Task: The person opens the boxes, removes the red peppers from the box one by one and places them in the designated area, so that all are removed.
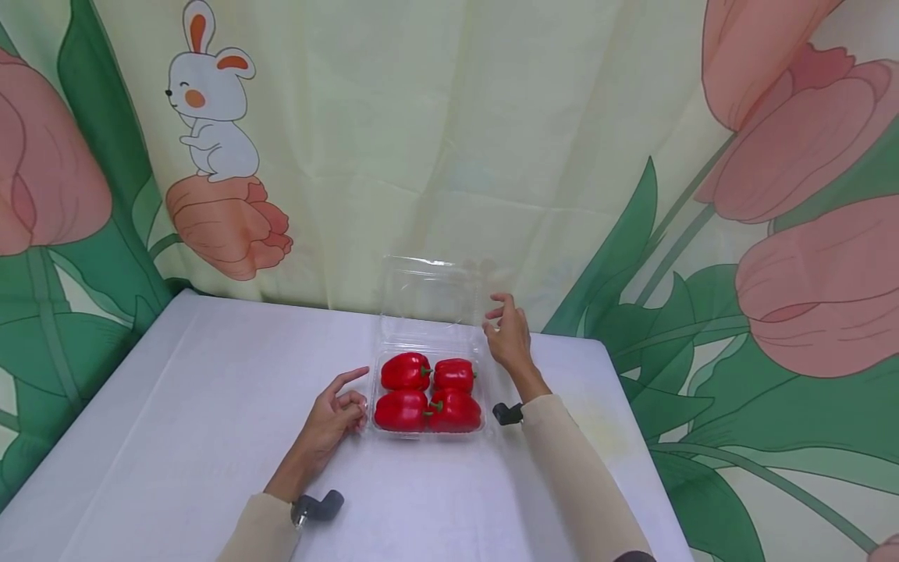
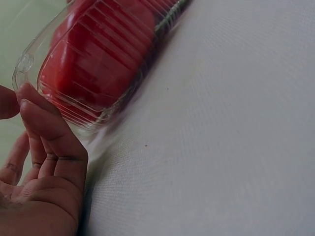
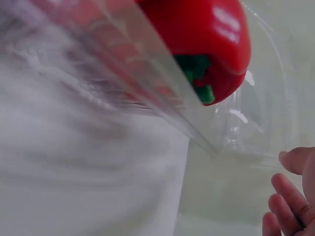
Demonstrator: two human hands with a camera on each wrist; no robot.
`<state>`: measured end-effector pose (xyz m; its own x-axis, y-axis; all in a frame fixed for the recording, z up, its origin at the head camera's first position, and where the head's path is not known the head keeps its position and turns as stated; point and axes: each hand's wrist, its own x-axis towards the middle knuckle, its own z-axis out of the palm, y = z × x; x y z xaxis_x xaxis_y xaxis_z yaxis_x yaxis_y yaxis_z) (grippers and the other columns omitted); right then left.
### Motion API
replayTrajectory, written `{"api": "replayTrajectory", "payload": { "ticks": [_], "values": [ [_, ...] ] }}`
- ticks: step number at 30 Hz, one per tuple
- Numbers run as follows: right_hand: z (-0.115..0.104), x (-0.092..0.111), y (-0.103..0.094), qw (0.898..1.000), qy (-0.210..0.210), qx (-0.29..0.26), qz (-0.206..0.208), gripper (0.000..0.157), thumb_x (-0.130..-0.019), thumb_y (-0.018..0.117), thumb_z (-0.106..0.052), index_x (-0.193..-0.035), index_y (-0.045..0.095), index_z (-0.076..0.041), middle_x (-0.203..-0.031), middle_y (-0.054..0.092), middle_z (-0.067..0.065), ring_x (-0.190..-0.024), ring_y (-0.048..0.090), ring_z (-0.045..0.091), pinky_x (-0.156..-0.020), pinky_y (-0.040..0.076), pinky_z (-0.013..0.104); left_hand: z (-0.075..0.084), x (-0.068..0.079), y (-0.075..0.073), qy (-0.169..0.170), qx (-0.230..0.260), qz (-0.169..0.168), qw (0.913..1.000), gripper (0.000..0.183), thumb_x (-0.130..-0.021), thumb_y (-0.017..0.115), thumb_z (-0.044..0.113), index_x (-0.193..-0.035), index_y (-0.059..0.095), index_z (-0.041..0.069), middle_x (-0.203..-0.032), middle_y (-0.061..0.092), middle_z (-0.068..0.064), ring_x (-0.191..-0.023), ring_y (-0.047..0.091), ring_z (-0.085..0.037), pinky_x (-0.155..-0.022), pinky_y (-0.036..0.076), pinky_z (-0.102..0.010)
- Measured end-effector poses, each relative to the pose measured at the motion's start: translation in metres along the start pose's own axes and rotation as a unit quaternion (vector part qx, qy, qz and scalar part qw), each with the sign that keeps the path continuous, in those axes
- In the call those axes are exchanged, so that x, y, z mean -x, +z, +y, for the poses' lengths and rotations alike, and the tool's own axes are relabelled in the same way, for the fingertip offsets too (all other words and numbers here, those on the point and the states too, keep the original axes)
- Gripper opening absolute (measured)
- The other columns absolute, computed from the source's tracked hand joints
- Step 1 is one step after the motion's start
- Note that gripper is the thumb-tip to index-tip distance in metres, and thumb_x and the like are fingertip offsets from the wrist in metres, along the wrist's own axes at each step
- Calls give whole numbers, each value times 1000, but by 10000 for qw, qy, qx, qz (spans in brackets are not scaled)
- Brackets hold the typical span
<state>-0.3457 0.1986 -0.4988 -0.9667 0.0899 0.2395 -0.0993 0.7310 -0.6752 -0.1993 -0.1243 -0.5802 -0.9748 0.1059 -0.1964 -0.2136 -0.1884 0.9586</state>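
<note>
A clear plastic clamshell box [image 1: 430, 435] stands on the table with its lid [image 1: 430, 300] raised at the back. Inside lie several glossy red bell peppers [image 1: 402, 410] with green stems, set in two rows. At the box's near left corner, my left hand [image 1: 333, 421] pinches the rim [image 2: 24, 64] between thumb and a fingertip, its index finger stretched out in the head view. Beside the right edge of the lid is my right hand [image 1: 510, 337], fingers loosely bent and holding nothing. The right wrist view shows its thumb [image 3: 295, 160] close to the lid's edge.
A white cloth covers the table [image 1: 211, 390]. Behind it hangs a curtain [image 1: 534, 156] printed with tulips and a rabbit, close to the raised lid. Dark camera mounts [image 1: 319, 506] stick out from both wrists.
</note>
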Motion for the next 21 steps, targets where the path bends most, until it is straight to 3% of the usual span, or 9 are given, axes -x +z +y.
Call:
{"api": "replayTrajectory", "payload": {
  "ticks": [6, 11, 16, 21],
  "values": [
    [-8, 12, -12, 9989, -308, -284, 223, 59, -95, 79, -21, -147, 51, -20, -125, 69, 10, -117, 63, 36, -94, 59, 50, 1, 1, -1, 55, -74, -4, 10000, 65, -99, 66, 3, -157, 46, 26, -94, 66, -2, -72, 64, -14, -70, 59, -22],
    [-19, 27, -21, 9969, -629, -406, 230, 68, -88, 86, -32, -146, 52, -22, -129, 67, 6, -120, 64, 31, -97, 61, 49, 1, 1, -2, 19, -39, 75, 10000, 64, -100, 67, 4, -156, 47, 28, -95, 66, -3, -73, 63, -16, -71, 58, -21],
    [-29, 48, -22, 9957, -805, -452, -50, 74, -84, 89, -37, -147, 52, -24, -138, 64, 4, -125, 63, 26, -101, 60, 49, 1, 0, -1, -25, 44, 120, 9999, 60, -101, 65, 5, -155, 49, 28, -96, 67, -2, -74, 64, -16, -73, 59, -21],
    [-38, 67, -15, 9935, -848, -626, -423, 79, -81, 91, -36, -149, 51, -24, -143, 60, 3, -131, 61, 28, -105, 58, 52, 3, -2, 3, 29, 94, 73, 9999, 61, -102, 66, 7, -157, 47, 25, -100, 67, -2, -77, 64, -14, -73, 58, -20]
  ]
}}
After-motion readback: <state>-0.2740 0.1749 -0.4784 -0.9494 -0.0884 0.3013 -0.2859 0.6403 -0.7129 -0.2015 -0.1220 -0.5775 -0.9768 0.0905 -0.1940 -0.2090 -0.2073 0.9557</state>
